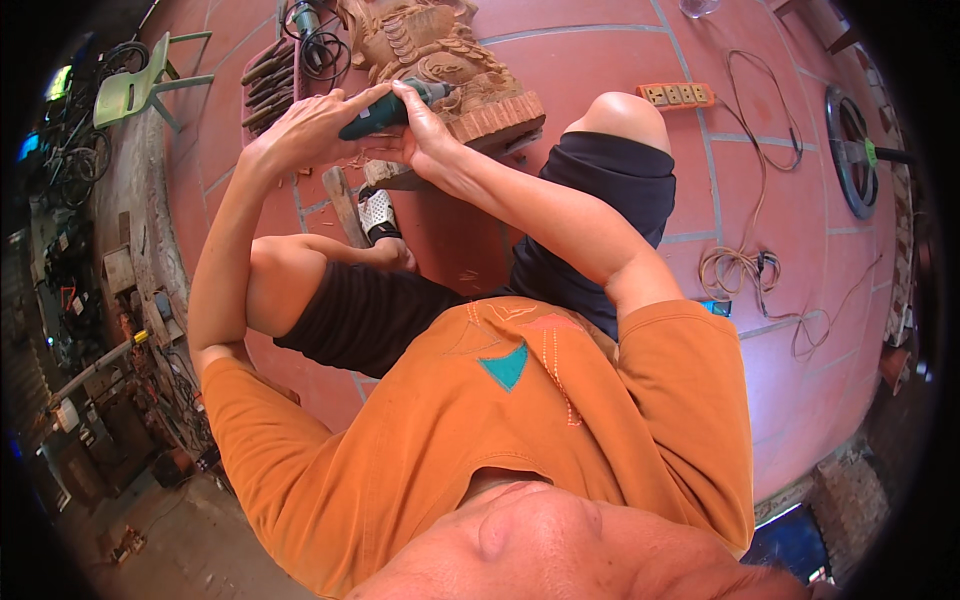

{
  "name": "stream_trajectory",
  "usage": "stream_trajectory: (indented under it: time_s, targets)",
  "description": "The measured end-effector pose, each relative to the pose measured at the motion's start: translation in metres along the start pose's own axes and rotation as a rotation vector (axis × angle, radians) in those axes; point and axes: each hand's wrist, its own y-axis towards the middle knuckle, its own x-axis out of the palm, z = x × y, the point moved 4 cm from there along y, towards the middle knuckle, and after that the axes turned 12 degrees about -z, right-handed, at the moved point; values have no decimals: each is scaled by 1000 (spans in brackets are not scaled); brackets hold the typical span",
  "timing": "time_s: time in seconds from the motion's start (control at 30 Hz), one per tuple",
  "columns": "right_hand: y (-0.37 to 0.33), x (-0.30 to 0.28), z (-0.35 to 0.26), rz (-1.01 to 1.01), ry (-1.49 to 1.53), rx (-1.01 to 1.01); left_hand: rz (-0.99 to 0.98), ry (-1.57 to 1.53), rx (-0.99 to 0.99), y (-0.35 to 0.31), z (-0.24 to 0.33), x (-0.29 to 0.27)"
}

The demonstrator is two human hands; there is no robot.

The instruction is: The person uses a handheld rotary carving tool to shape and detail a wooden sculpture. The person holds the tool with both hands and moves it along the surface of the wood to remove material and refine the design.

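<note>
A dark green handheld power tool, like a die grinder [372, 120], lies between my two hands, its narrow end pointing right over the wood carving. My left hand [308, 128] closes around its rear part from the left. With thumb on top and fingers beneath, my right hand [424, 132] grips it nearer the front. Beyond stands the carved brown wooden piece [440, 62], full of deep relief, its thick edge toward me. Whether the tool's tip touches the wood, I cannot tell. A wooden support [390, 177] shows below my hands.
A pink tray [252, 95] of chisels stands far left, with another corded green tool [305, 18] beside it. Further left is a light green chair [140, 85]. An orange power strip [676, 96] and loose cords [745, 265] lie on the tiled floor at right, near a black wheel-like ring [850, 150].
</note>
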Motion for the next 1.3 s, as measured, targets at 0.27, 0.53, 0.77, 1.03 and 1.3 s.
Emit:
stream_trajectory:
  time_s: [0.27, 0.53, 0.77, 1.03, 1.3]
  targets:
    - [4, 1, 8, -49, 20, -2, -29, -51, -34, -6, 3, 0]
    - [5, 4, -5, -32, -1, -48, -17, 8, -69, -5, 5, -11]
    - [15, -5, -14, 7, -12, -80, 46, 66, 37, 18, -1, -19]
    - [21, -11, -25, 112, 58, -108, -18, 9, 19, 43, -4, -34]
    - [24, -20, -23, 156, 61, -106, -102, 15, -27, 53, -5, -34]
